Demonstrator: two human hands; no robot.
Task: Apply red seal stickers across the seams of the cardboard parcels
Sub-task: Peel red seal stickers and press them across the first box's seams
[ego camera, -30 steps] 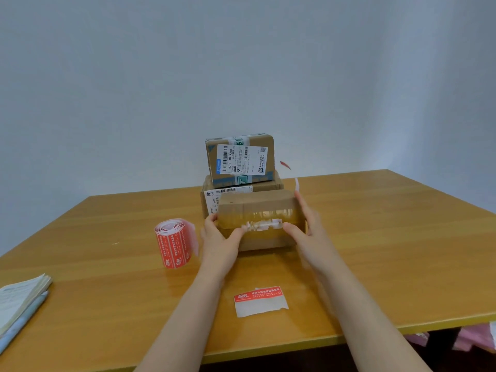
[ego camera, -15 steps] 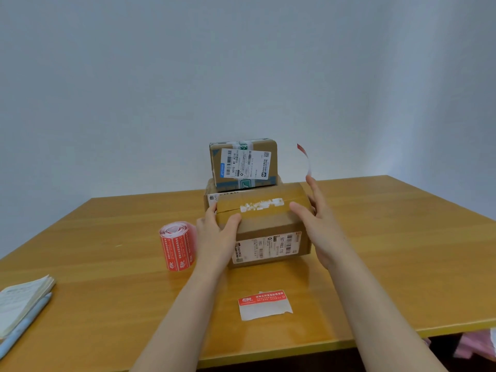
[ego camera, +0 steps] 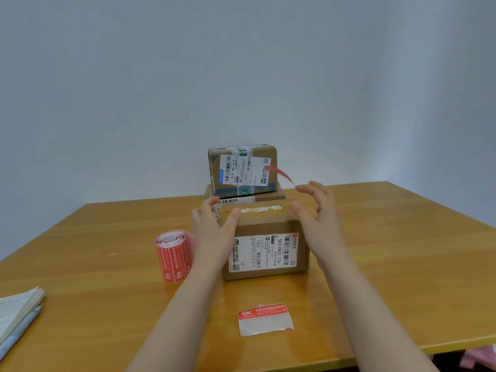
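Note:
A brown cardboard parcel (ego camera: 265, 229) stands on the wooden table (ego camera: 389, 251), its white shipping label facing me and a taped seam with white scraps along its top. My left hand (ego camera: 214, 232) grips the parcel's left end, thumb over the top edge. My right hand (ego camera: 319, 218) hovers at the parcel's right end with fingers spread and loosely curved; the thumb is near the top right corner. A blurred red seal sticker (ego camera: 280, 173) clings to a raised fingertip of that hand.
Two more labelled parcels are stacked behind, the upper one (ego camera: 241, 167) on a wider one (ego camera: 280, 194). A roll of red stickers (ego camera: 173, 255) stands left of my left hand. A torn backing slip (ego camera: 264, 318) lies near the front edge. A notebook (ego camera: 16, 310) lies far left.
The front parcel was turned so its label faces me and came to rest on the table. My right hand let go of its right side and lifted, swinging the red sticker leftward.

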